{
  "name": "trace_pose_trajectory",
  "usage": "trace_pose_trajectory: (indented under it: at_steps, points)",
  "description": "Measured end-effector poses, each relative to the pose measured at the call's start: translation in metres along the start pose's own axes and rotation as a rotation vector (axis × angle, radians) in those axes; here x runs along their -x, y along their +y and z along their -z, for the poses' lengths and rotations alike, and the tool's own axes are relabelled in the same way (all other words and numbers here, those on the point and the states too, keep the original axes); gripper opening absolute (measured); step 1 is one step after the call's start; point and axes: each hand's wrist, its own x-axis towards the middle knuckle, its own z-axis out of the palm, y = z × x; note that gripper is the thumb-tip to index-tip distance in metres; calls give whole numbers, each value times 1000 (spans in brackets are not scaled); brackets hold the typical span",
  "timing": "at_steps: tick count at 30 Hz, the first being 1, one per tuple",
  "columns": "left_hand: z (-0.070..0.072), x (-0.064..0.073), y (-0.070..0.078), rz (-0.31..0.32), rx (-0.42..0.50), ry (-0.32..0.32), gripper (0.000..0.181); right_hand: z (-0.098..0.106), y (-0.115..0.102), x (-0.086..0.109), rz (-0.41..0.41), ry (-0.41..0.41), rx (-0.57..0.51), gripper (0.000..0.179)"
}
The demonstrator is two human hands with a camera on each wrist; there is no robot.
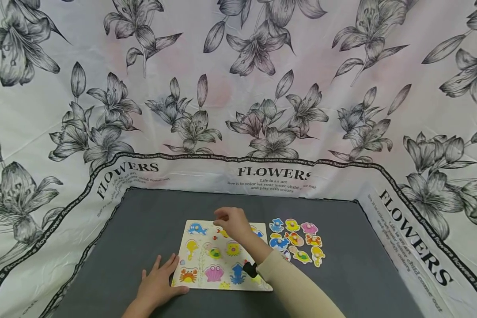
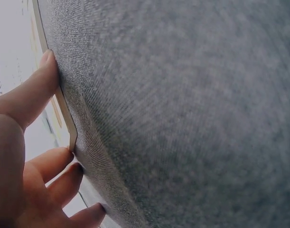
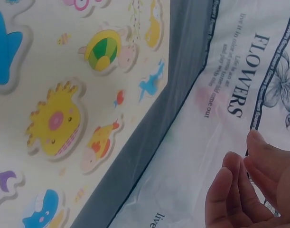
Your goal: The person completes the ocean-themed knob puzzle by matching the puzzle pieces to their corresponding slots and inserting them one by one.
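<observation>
A cream puzzle board (image 1: 183,247) with sea-animal pictures, among them a blue whale (image 1: 197,228), an orange crab (image 1: 188,275) and a pink shell (image 1: 213,273), lies flat on the table. My left hand (image 1: 157,280) rests at its near left corner, fingers spread; thumb and fingertips touch the board's edge (image 2: 66,114) in the left wrist view. Above the far edge hovers my right hand (image 1: 232,223), its fingers (image 3: 219,190) loosely bent with nothing visible between them. The right hand and forearm cover part of the board's upper right.
Several loose animal pieces lie right of the board, including a pink shell piece (image 1: 309,228), a crab piece (image 1: 313,240) and a turtle piece (image 1: 300,255). The forearm partly hides one. A flower-printed cloth (image 1: 262,119) rises behind the dark grey table (image 1: 151,212) and along its sides.
</observation>
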Motion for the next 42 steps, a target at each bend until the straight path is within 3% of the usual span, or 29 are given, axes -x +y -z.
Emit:
trace_pose_trajectory:
  at_steps: [15, 26, 42]
  points:
    - [-2, 1, -1, -12, -8, 1, 117, 22, 11, 17, -36, 44, 52, 28]
    - [-1, 1, 2, -2, -17, 0, 119, 37, 24, 31, 4, 110, 79, 26]
    - [-3, 0, 0, 7, -7, -8, 120, 49, 35, 46, -30, 149, 45, 23]
